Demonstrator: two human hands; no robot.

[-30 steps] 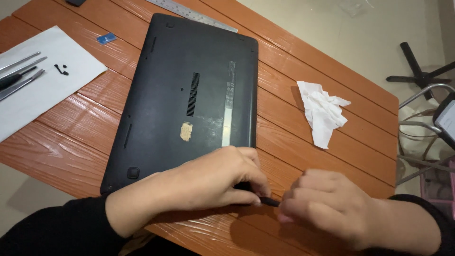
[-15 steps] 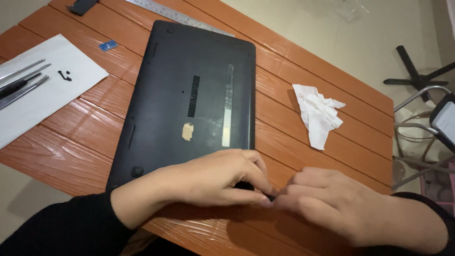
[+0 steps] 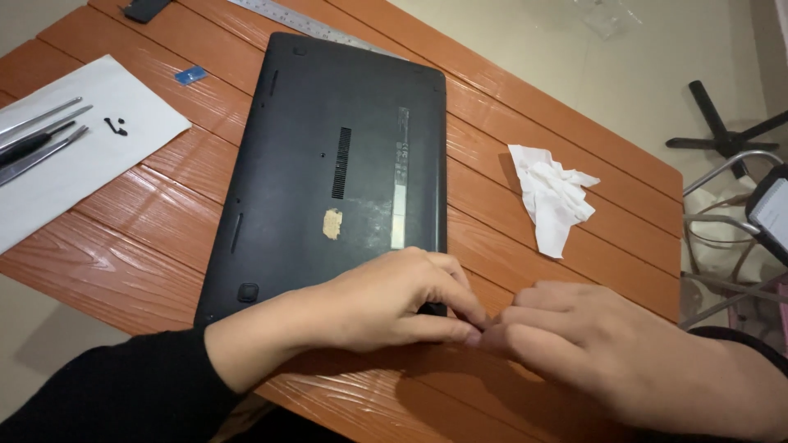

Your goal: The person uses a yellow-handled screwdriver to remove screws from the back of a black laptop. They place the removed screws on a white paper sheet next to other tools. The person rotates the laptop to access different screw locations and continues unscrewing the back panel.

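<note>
A black laptop [image 3: 328,164] lies bottom-up on an orange wooden table [image 3: 115,262]. My left hand [image 3: 386,299] lies over the laptop's near right corner, fingers curled down with thumb and forefinger pinched at the edge. My right hand [image 3: 591,344] rests on the table just to the right, its fingertips meeting the left hand's. The thin black tool seen earlier in my right hand is now hidden between the fingers. Both forearms are in black sleeves.
A crumpled white tissue [image 3: 554,197] lies right of the laptop. At the left, a white paper sheet [image 3: 74,156] carries metal tweezers [image 3: 37,135] and small dark screws [image 3: 116,125]. A steel ruler [image 3: 304,18] and a small blue piece [image 3: 190,75] lie at the far side. A chair base [image 3: 726,135] stands beyond the table.
My right hand has moved left until its fingertips touch my left hand. The thin black tool between them is now covered. The laptop has not moved.
</note>
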